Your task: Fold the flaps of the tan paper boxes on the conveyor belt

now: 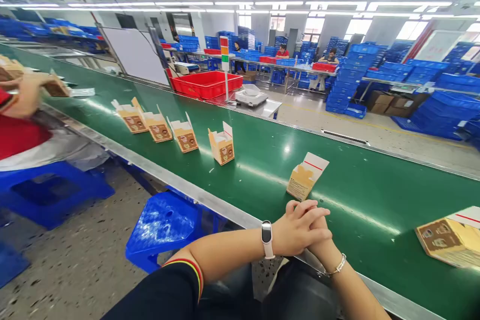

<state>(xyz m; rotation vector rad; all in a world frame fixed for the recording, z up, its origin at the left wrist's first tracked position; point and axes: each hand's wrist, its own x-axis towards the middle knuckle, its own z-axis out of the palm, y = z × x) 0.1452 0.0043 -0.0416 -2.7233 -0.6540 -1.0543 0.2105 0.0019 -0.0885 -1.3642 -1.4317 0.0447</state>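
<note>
My left hand (pixel 289 234), with a watch on its wrist, lies clasped over my right hand (pixel 321 246), which has a bracelet. Their fingers are interlaced and I see nothing held in them. Just beyond the knuckles stands a small tan carton (pixel 300 183) on the green conveyor belt (pixel 262 160), its white top flap with a red stripe raised. Further right is another brown and tan carton (pixel 442 241), flap also up, partly cut off by the view edge. My fingers overlap the near carton's lower edge in view; whether they touch it I cannot tell.
Several open cartons (pixel 223 149) stand along the belt to the left. A blurred co-worker in red (pixel 22 125) sits there handling cartons. A blue stool (pixel 165 225) stands beside me. Across the belt are a red bin (pixel 206 85), a signal light (pixel 224 55) and a scale (pixel 251 96).
</note>
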